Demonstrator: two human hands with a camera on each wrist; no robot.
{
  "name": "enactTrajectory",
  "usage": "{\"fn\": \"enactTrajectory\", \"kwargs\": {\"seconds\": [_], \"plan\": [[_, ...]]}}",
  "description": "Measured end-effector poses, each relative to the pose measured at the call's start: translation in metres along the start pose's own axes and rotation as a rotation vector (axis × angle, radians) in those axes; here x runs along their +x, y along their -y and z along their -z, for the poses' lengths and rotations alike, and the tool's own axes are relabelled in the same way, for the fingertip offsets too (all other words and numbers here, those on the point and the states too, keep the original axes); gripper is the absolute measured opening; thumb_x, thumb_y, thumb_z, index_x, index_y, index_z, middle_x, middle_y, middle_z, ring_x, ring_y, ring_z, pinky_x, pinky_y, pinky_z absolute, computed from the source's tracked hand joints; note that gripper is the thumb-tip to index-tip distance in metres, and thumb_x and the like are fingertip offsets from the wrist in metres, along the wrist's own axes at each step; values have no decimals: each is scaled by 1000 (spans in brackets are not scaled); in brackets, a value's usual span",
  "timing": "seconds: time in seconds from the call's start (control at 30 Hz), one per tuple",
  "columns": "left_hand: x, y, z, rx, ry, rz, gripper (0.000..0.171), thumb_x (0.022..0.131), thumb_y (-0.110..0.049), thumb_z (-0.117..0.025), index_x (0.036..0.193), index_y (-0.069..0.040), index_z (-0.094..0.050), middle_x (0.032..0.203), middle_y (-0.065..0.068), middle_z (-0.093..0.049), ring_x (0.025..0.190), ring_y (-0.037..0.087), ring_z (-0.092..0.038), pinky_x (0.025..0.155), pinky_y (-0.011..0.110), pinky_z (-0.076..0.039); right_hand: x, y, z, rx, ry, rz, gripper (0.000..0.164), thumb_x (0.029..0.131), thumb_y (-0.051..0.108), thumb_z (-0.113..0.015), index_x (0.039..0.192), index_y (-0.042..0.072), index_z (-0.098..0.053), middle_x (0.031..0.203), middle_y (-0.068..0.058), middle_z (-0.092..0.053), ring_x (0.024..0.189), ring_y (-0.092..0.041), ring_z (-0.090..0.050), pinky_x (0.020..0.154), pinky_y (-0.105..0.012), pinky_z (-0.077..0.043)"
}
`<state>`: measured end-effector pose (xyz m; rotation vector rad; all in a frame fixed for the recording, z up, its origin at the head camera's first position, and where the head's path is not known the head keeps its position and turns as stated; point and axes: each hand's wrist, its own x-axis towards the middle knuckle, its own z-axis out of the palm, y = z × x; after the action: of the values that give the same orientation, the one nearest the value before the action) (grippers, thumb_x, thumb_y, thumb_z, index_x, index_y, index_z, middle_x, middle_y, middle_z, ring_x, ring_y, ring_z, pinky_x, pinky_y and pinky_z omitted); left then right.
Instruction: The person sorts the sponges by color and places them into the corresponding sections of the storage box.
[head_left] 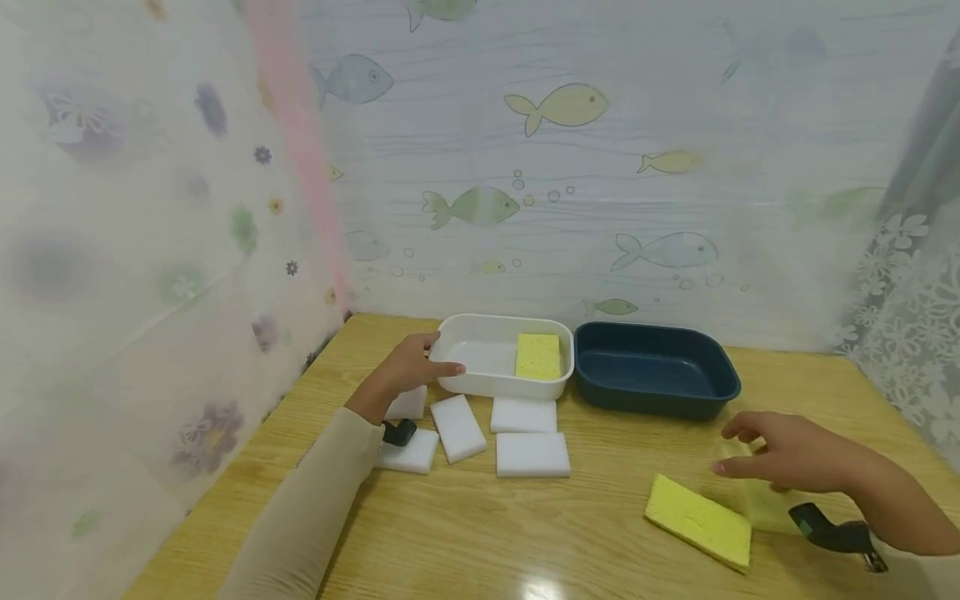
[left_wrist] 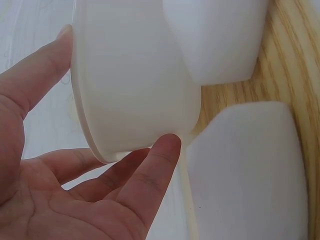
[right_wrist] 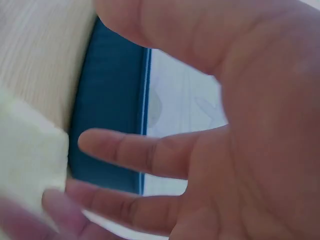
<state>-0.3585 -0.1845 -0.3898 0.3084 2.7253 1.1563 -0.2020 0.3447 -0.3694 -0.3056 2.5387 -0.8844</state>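
Observation:
At the left end of a white plastic tub (head_left: 495,385), my left hand (head_left: 408,362) holds its rim, the thumb on the near side and the fingers round the end wall. One yellow sponge (head_left: 537,356) lies inside that tub, toward its right end. My right hand (head_left: 798,454) hovers at the right with fingers loosely bent and spread, holding nothing. Below it lies a pale yellow sponge (head_left: 768,510), partly hidden; in the right wrist view, the fingertips overlap a pale sponge (right_wrist: 30,150), contact unclear. A brighter yellow sponge (head_left: 697,521) lies beside it on the table.
A dark blue tub (head_left: 652,392) stands right of the white one, close against it. Several white sponges (head_left: 532,455) lie on the wooden table (head_left: 465,533) before the white tub, some near my left wrist. A fish-patterned curtain (head_left: 562,167) hangs behind the table.

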Motion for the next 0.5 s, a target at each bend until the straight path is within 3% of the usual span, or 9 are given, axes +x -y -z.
{"fn": "enactTrajectory", "kwargs": {"seconds": [0.2,0.33,0.5], "plan": [[0,-1,0,4,0,7,111,84,-53,-84,164,-6,-24,163,19,-40,148,35,-43,118,55,-39,4,4,-5,163,39,71,65,99,19,-70,146,-16,-42,147,-48,-35,112,-36,-68,76,-40,-60],[1,-1,0,-2,2,7,112,83,-54,-84,164,-6,-24,162,19,-40,147,35,-43,118,54,-39,6,8,-8,160,7,107,61,100,19,-69,146,-12,-44,150,-45,-36,123,-47,-61,79,-38,-61],[1,-2,1,-2,5,10,112,83,-55,-83,164,-5,-24,163,19,-39,148,35,-42,118,55,-39,9,10,-11,177,-6,154,60,101,18,-67,147,-12,-43,151,-43,-37,123,-49,-61,79,-37,-61]]}}
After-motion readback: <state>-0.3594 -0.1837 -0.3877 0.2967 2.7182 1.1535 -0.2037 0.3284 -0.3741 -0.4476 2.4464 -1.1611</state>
